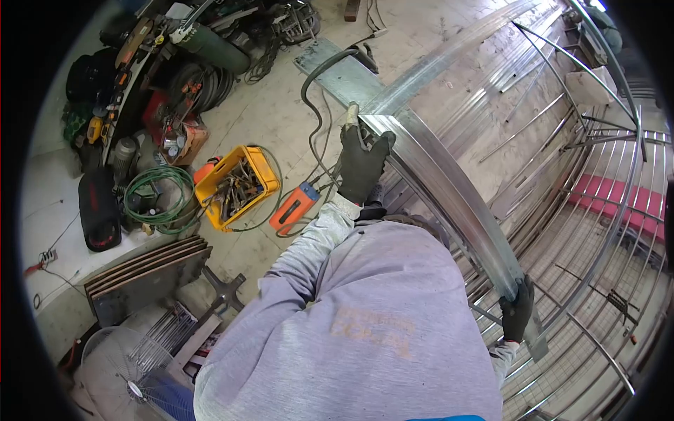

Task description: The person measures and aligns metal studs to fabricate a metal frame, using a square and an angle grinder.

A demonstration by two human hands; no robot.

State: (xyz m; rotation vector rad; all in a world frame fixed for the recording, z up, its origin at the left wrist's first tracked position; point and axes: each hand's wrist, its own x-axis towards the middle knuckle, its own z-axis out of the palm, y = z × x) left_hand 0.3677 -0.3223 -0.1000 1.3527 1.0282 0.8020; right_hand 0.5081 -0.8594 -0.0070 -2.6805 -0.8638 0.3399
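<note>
A long shiny metal channel (pixel 449 175) runs diagonally in front of my body, from the upper middle down to the right. My left hand (pixel 365 160), in a dark glove, grips its upper end, thumb and fingers on either side of the edge. Near the lower end, my right hand (pixel 516 309), also gloved, has its fingers on the outer edge; its grip is partly hidden. Just beyond my left hand lies a flat metal piece (pixel 337 70) with a black cable (pixel 307 91) looped over it.
On the left floor are a yellow crate (pixel 261 168) of metal parts, an orange and blue machine (pixel 295 205), a green hose coil (pixel 175 184) and stacked boards (pixel 147 281). A fan (pixel 112 365) stands lower left. Metal bar frames (pixel 597 266) spread across the right.
</note>
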